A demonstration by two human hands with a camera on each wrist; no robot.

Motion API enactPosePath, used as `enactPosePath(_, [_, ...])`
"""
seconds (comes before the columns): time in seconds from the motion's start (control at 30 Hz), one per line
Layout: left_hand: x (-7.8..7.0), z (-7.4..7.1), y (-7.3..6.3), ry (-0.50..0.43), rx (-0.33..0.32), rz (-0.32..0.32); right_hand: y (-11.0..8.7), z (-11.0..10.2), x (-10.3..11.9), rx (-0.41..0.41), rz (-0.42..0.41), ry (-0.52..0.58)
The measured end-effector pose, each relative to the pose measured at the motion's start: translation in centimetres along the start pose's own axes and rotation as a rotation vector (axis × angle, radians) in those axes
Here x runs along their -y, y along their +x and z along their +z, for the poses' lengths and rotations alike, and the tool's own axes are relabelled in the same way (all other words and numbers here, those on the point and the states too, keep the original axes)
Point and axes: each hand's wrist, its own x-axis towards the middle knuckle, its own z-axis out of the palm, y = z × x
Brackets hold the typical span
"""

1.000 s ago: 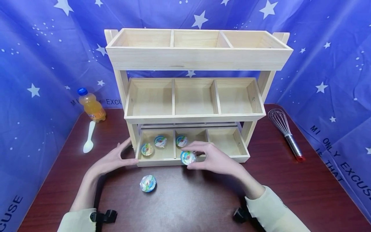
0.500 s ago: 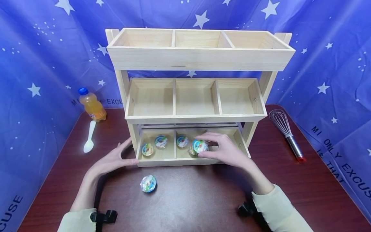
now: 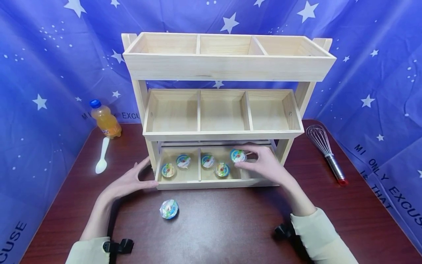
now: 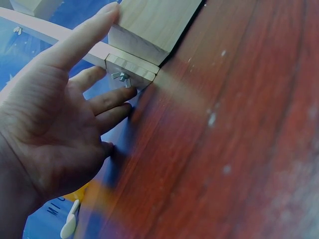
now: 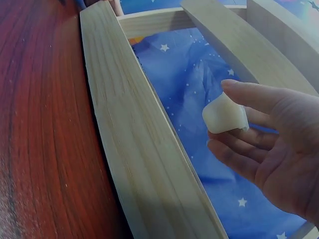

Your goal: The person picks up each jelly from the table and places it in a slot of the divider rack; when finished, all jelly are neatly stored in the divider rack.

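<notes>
My right hand (image 3: 263, 165) pinches a small jelly cup (image 3: 238, 156) with a blue-and-white foil lid between thumb and fingers. It is over the bottom tray (image 3: 184, 186) of a wooden three-tier shelf, near the divider of the right compartment. In the right wrist view the cup's pale body (image 5: 224, 115) shows. My left hand (image 3: 132, 182) has its thumb against the tray's left front corner, its fingers loosely extended beside the shelf's leg and a wing nut (image 4: 121, 76). Two jelly cups (image 3: 168, 170) lie in the left compartment, two more (image 3: 222, 169) in the middle one.
Another jelly cup (image 3: 169, 209) sits on the brown table in front of the shelf. An orange drink bottle (image 3: 106, 120) and a white spoon (image 3: 102, 156) are at the left. A whisk (image 3: 327, 153) lies at the right. Starry blue cloth surrounds the table.
My right hand has carried its jelly cup right and back, from the middle compartment's front edge toward the right compartment. A cup in the middle compartment is now uncovered. My left hand has stayed put.
</notes>
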Motion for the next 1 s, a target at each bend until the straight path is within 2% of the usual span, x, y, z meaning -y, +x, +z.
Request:
enactPosePath(0.3, [-0.1, 0.0, 0.1, 0.005, 0.007, -0.039, 0.2, -0.5, -0.9, -0.040, 0.040, -0.067])
enactPosePath(0.6, [0.4, 0.2, 0.3, 0.003, -0.012, 0.043, 0.4, -0.6, -1.9, -0.057, 0.141, -0.053])
enactPosePath(0.77, [0.4, 0.1, 0.2, 0.008, -0.012, 0.036, 0.5, -0.7, -2.9, -0.050, 0.179, -0.048])
enactPosePath(1.0, [0.3, 0.0, 0.1, 0.007, -0.011, 0.022, 0.5, -0.7, -3.7, -0.038, 0.200, -0.130])
